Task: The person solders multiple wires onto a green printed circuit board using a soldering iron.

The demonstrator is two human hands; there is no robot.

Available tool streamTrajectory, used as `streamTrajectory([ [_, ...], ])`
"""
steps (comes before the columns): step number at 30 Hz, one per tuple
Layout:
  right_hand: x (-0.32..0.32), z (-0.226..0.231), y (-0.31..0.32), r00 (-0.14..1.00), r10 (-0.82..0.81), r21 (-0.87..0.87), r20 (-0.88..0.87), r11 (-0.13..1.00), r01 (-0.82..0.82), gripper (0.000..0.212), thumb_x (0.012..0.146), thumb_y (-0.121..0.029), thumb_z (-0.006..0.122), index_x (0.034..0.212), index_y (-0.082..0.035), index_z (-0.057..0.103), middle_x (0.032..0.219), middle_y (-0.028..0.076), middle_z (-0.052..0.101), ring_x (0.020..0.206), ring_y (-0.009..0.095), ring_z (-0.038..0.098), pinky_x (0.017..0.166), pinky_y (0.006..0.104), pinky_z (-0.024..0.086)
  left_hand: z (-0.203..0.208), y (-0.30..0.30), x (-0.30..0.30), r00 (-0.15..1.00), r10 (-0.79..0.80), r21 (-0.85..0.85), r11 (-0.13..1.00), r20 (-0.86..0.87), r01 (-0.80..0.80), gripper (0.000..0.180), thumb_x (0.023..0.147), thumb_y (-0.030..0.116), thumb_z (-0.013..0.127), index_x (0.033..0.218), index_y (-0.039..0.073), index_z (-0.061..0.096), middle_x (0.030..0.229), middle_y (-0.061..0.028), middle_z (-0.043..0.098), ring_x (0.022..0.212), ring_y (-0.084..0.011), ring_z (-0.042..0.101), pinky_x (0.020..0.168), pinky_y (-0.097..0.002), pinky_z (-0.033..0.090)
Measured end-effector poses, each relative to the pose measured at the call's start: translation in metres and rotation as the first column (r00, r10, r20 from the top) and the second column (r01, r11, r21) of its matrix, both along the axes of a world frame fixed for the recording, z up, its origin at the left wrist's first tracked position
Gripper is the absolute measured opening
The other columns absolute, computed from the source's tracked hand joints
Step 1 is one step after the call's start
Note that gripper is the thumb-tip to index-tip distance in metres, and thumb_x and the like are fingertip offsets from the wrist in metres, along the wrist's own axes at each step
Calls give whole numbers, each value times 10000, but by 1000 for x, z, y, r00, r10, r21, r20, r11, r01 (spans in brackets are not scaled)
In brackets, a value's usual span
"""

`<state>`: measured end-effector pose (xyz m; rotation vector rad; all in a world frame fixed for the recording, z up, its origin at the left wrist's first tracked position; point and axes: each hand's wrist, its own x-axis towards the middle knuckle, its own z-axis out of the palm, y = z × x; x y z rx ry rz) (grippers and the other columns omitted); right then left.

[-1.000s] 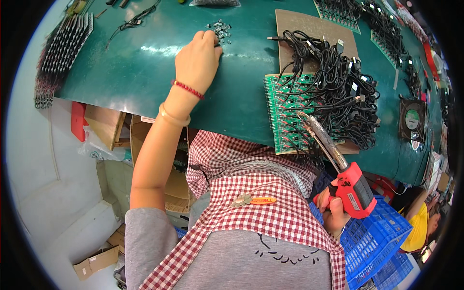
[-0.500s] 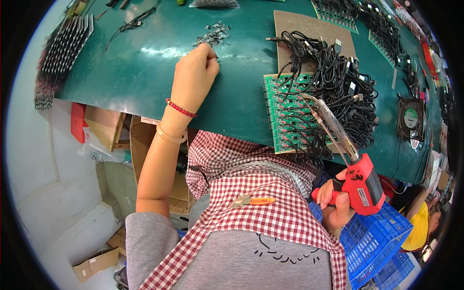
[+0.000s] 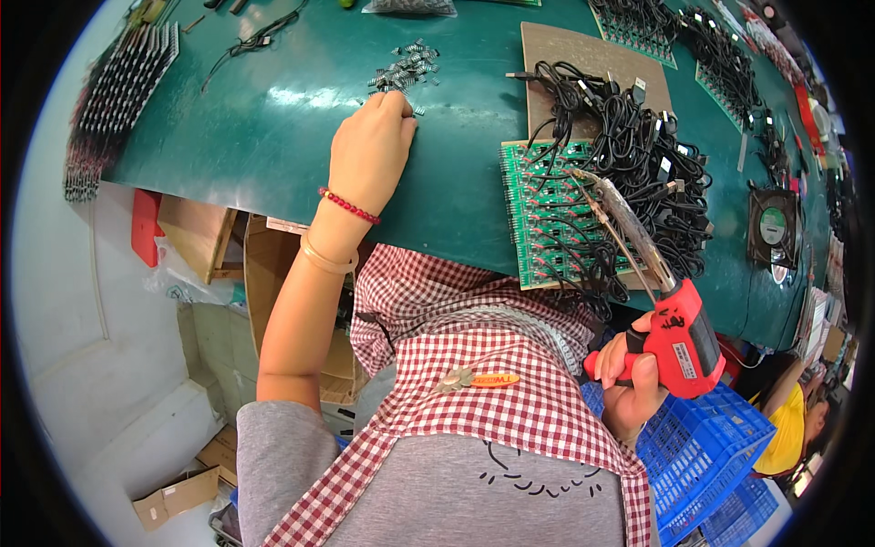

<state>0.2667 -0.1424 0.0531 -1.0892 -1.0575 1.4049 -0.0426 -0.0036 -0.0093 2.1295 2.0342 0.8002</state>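
Left hand by small parts, grip unclear

The table was dark green, the circuit boards a brighter green, the cables black. The small pieces looked dark and silvery. The soldering iron was red and black. Dark red and white checks covered the apron; the shirt was grey, the crate blue, the beaded bracelet red.
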Motion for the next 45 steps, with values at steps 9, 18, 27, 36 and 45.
streamTrajectory([
  [9, 3, 0, -2, 991, -4, -13, -131, 1000, 2, 351, 889, -175, 498, 1150, 29, 383, 630, 66, 479, 516, 118, 437, 515, 278, 419, 26, -6, 6, 866, 108, -217, 976, 488, 0, 111, 825, 69, 553, 772, -27, 564, 673, -104, 608, 532, -174, 593, 491, -291, 473],
  [18, -30, 12, 17, 947, 247, -130, 204, 966, -224, 454, 798, 80, 534, 1211, -9, 366, 828, 79, 523, 711, 128, 504, 640, 263, 436, 69, -104, 97, 255, 78, -242, 659, 964, 712, 85, 876, 50, 562, 840, -11, 514, 730, -39, 596, 592, -78, 594, 521, -206, 489],
  [27, -36, 21, 20, 901, 291, -176, 322, 953, -246, 74, 828, 34, 547, 869, -21, 518, 739, 8, 481, 680, 78, 462, 597, 235, 390, 62, -114, 98, 319, 109, -305, 680, 941, 667, 74, 876, 43, 560, 875, -30, 545, 720, -53, 616, 602, -82, 594, 540, -217, 494],
  [36, -29, 11, 12, 870, 276, -195, 408, 958, -212, 132, 792, 10, 609, 916, -11, 566, 808, 49, 577, 718, 105, 523, 624, 264, 426, 58, -107, 96, 541, -205, -275, 685, 816, 675, 19, 785, -3, 580, 804, 1, 582, 638, -34, 609, 580, -81, 589, 518, -223, 464],
  [45, 20, -14, -20, 963, 149, -105, 226, 986, -128, 433, 889, -121, 527, 1252, 55, 368, 667, 73, 473, 590, 142, 460, 584, 303, 436, 26, -67, 71, 397, 405, -566, 540, 824, 623, 112, 865, 95, 553, 807, 0, 541, 672, -36, 593, 528, -63, 550, 465, -177, 414],
])
